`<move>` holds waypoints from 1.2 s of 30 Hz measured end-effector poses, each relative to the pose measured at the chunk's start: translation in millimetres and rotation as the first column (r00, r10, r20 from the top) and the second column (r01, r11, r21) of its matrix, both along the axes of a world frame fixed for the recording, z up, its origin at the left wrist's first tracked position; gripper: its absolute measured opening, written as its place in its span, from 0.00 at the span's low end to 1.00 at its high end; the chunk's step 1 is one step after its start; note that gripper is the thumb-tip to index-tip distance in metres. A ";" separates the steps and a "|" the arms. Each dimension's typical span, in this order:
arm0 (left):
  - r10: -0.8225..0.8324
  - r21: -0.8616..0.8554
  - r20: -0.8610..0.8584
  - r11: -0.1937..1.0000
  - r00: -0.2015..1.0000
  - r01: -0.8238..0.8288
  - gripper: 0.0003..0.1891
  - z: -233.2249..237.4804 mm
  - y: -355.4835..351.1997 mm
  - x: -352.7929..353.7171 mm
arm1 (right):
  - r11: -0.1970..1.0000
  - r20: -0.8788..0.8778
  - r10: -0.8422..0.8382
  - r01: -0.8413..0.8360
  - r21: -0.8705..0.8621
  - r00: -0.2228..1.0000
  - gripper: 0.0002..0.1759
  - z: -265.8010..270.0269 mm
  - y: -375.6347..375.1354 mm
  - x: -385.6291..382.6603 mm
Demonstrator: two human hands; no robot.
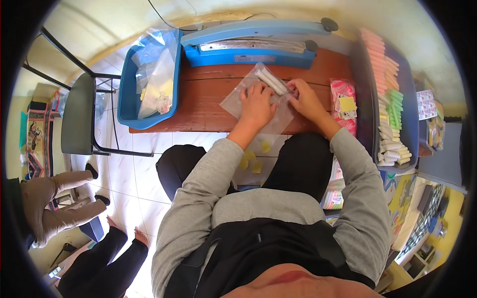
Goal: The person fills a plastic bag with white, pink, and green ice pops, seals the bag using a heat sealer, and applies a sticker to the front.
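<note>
"Clear plastic bag point(282, 110): where does it lie?"

"On the brown table point(206, 94), at twelve o'clock from the person's lap. White sticks point(271, 81) show at its top, seemingly inside."

"What are the hands doing?"

"The left hand point(257, 105) rests palm down on the plastic, fingers parted and bent, fingertips near the sticks. The right hand point(308, 102) is at the bag's three o'clock edge, thumb and fingers bent close together; I can't tell whether they pinch the plastic."

"And around it?"

"Going by the bag, a blue sealer point(223, 58) with its arm raised stands at twelve o'clock. A blue basin point(144, 123) of clear plastic sits at nine. At three come pink packets point(343, 88), then a dark tub point(361, 94) of coloured sticks point(395, 107)."
</note>
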State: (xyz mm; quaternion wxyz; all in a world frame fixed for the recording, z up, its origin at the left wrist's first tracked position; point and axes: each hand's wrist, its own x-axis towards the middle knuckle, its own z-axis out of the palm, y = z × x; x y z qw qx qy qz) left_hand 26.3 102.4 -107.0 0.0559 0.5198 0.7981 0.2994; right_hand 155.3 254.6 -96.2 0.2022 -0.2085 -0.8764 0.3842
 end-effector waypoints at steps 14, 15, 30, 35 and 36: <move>-0.053 -0.234 -0.090 0.972 0.995 0.031 0.32 8.4 6.6 -6.2 | 0.975 0.285 -0.094 0.031 0.219 0.954 0.12 186.7 -50.1 83.5; -0.068 -0.252 -0.115 0.967 0.991 0.037 0.32 12.9 4.7 -5.4 | 0.953 0.336 -0.221 0.130 0.273 0.916 0.11 196.5 -30.6 101.1; -0.032 -0.082 -0.145 0.996 0.989 0.021 0.22 8.0 -2.6 -4.3 | 0.875 0.581 -0.416 0.133 0.466 0.700 0.19 90.6 258.3 202.9; -0.050 -0.088 -0.107 0.995 0.993 0.041 0.19 6.0 0.8 -4.4 | 0.917 0.670 -0.376 0.150 0.370 0.640 0.17 98.4 247.6 206.0; -0.058 -0.079 -0.110 0.996 0.992 0.050 0.18 7.6 0.5 -4.3 | 0.926 0.664 -0.348 0.130 0.355 0.662 0.17 100.1 244.0 208.0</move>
